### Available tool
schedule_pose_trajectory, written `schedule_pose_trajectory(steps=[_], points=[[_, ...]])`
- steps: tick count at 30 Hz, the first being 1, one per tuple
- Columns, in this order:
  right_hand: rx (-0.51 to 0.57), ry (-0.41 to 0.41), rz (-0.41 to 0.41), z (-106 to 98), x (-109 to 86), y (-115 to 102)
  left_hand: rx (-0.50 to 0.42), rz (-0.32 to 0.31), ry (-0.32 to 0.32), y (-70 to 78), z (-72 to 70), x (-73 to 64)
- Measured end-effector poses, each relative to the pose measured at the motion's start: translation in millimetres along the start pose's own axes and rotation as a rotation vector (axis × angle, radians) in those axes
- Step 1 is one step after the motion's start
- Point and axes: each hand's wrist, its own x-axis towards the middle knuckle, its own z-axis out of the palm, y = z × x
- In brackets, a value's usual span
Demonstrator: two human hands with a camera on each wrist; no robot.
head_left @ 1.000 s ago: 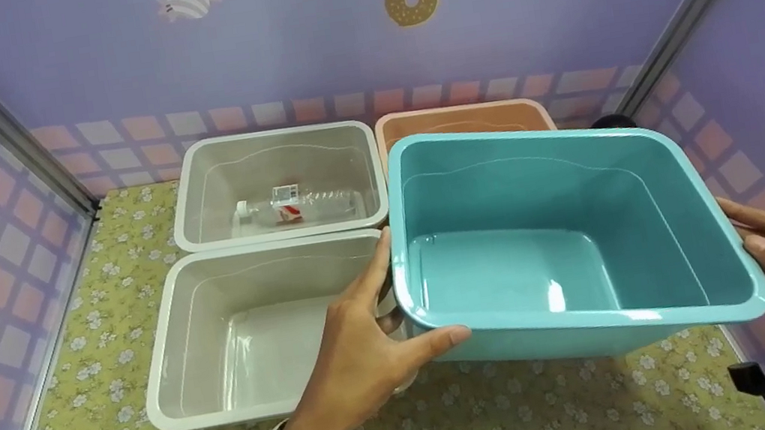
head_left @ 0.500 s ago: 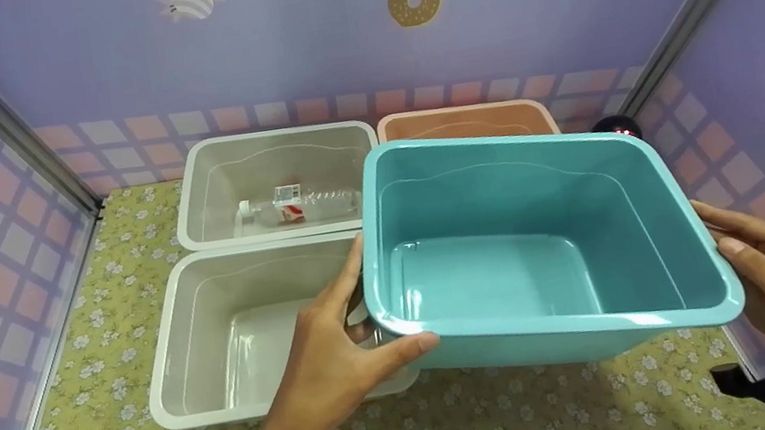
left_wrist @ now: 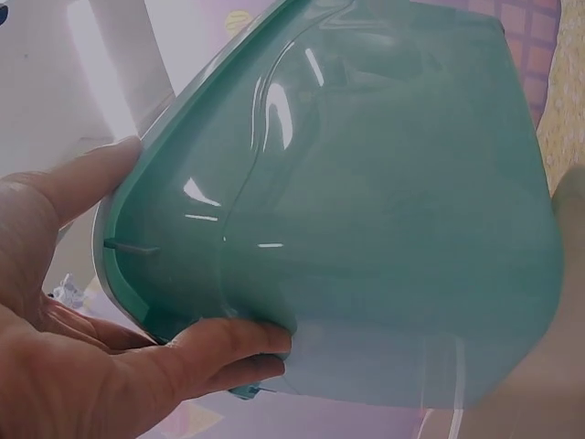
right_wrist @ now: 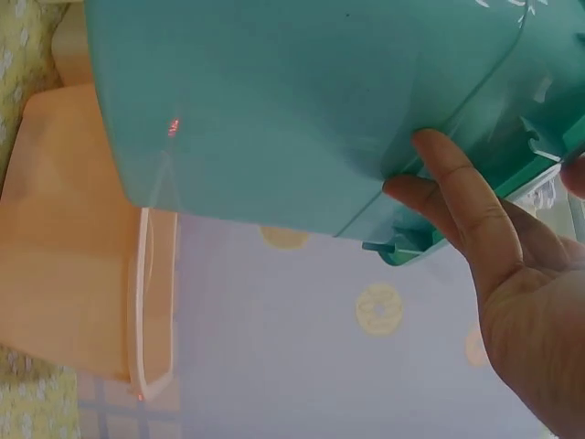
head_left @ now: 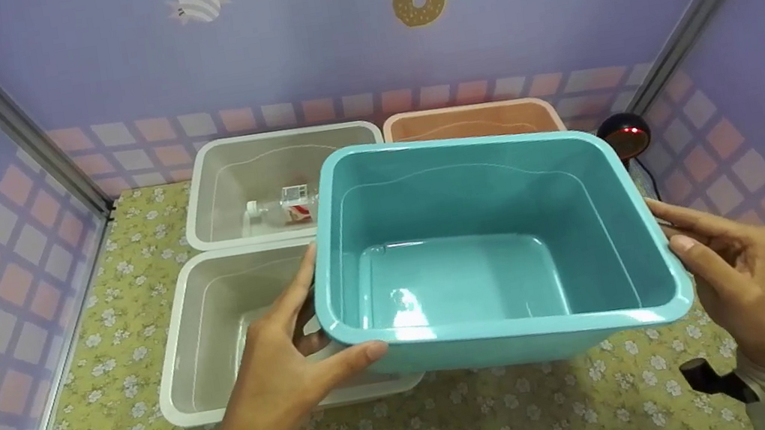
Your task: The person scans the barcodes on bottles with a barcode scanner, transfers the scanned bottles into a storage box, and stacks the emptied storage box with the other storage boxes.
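Observation:
A teal plastic storage bin (head_left: 460,279) is held up above the table, its inside bare and its near rim tilted down slightly. My left hand (head_left: 273,372) grips its left end, thumb over the near rim corner and fingers against the outer wall. At the right end, my right hand (head_left: 735,268) holds the rim with the thumb on top; in the right wrist view its fingers (right_wrist: 466,197) press the wall from beneath the rim. Behind and left of the bin stand two grey-white bins, the front one (head_left: 175,352) partly covered by the teal bin and my left hand.
In the back grey-white bin (head_left: 198,197) lies a clear plastic bottle (head_left: 279,208), partly hidden. An orange bin (head_left: 474,114) stands beside it at the back. A black round device (head_left: 625,137) with a red light sits in the right corner. Purple walls enclose the flowered tabletop (head_left: 94,364).
Both hands have carried the teal bin leftward, so it now overlaps more of the grey-white bins and part of the bottle. The black device has come into fuller view.

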Motion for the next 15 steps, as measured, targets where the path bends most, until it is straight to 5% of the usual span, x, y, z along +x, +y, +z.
schedule_pose_trajectory(steps=[15], points=[[-0.1,-0.048,-0.009,24,8.4,11,-0.035,-0.041,0.013,-0.1,-28.4,-10.7]])
